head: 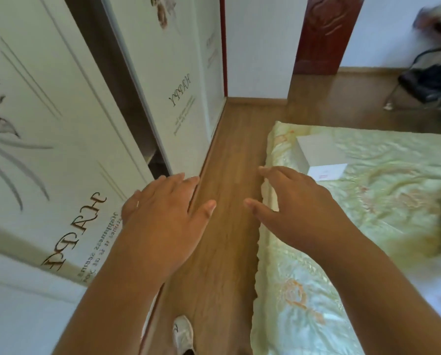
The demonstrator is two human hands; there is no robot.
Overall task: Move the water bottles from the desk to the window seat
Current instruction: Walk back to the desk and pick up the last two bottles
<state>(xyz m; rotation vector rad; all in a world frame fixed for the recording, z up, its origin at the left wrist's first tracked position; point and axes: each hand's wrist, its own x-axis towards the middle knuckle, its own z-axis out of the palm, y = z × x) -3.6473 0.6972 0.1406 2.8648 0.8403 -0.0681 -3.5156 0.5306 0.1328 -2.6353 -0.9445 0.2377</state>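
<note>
Right now, step: walking, judging by both hands out front with nothing in them, somewhere between table and window seat.
Left hand (163,211): grip apart, fingers straight, holding nothing, over the floor (229,175) beside the bed (368,201).
Right hand (296,203): grip apart, loosely spread, above the bed's near edge.
Bottles: none in view; neither table nor window seat shows.
Next move: probably carry on down the floor strip to reach a bottle.
Around: wardrobe (48,124) across the strip from the bed, white box (319,152) on the bed, dark bag (432,80) beyond it.
In the way: narrow passage, own shoe (183,334) below.
</note>
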